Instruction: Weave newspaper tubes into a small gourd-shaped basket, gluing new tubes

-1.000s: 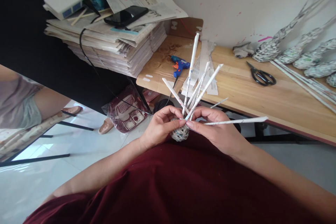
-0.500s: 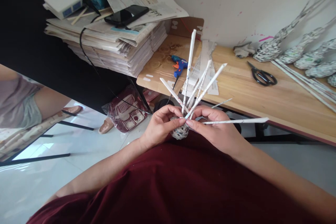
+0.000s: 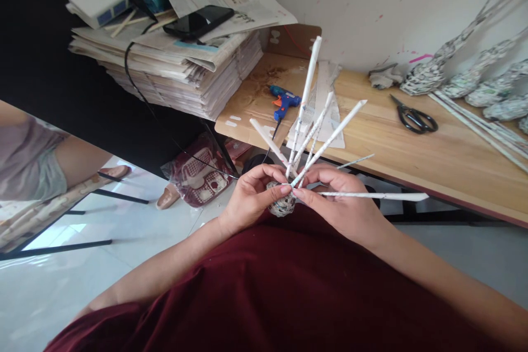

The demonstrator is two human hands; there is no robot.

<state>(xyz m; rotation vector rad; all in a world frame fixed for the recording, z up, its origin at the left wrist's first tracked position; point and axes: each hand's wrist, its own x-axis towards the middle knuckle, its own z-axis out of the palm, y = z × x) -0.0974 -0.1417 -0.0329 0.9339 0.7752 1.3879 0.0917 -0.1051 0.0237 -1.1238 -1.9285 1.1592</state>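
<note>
Between my hands is a small woven paper piece (image 3: 281,207), its rounded bottom showing below my fingers. Several rolled newspaper tubes (image 3: 340,131) fan up and outward from it, and one paper tube (image 3: 383,196) sticks out to the right over my right hand. My left hand (image 3: 260,191) is closed, thumb and fingers pinching the weave at the base of the tubes. From the other side, my right hand (image 3: 330,193) pinches the same spot, its thumb tip close to the left thumb. The fingers hide part of the weave.
On the wooden table (image 3: 363,121) lie black scissors (image 3: 413,116), a blue glue gun (image 3: 284,102) on cardboard and spare paper tubes (image 3: 478,126). Several woven paper pieces (image 3: 424,78) stand by the wall. A newspaper stack (image 3: 173,71) bears a phone (image 3: 198,22). A person's leg (image 3: 82,168) shows at left.
The fanned tubes have tilted slightly to the right, and the tube on the right reaches a little farther out. Both hands keep their pinch in nearly the same place.
</note>
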